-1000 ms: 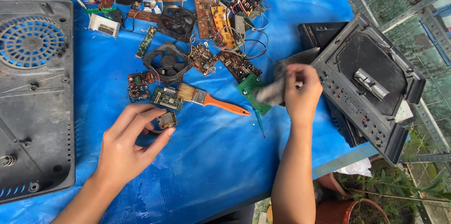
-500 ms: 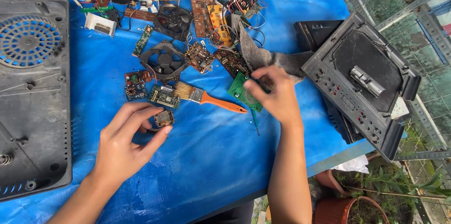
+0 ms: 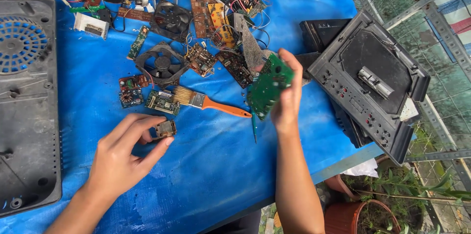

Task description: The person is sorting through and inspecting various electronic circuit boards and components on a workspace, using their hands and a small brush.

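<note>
The right hand [image 3: 284, 99] is now lifting a green circuit board [image 3: 269, 86] clear of the blue tarp [image 3: 206, 165] — half a second ago it was still low by the pile — fingers curled round its far edge. The left hand [image 3: 125, 153] is staying put, pinching a small brown component [image 3: 166, 128] between thumb and fingertips, just below an orange-handled brush [image 3: 206, 102]; the board is being raised for examination.

The right hand [image 3: 287, 94] has lifted the green circuit board [image 3: 269, 85] off the blue sheet [image 3: 206, 165]; a second ago the board lay flat by the tip of the orange-handled brush [image 3: 206, 102], and now it is held tilted above that spot. The left hand [image 3: 125, 153] has closed its fingers onto the small module [image 3: 166, 129].
</note>
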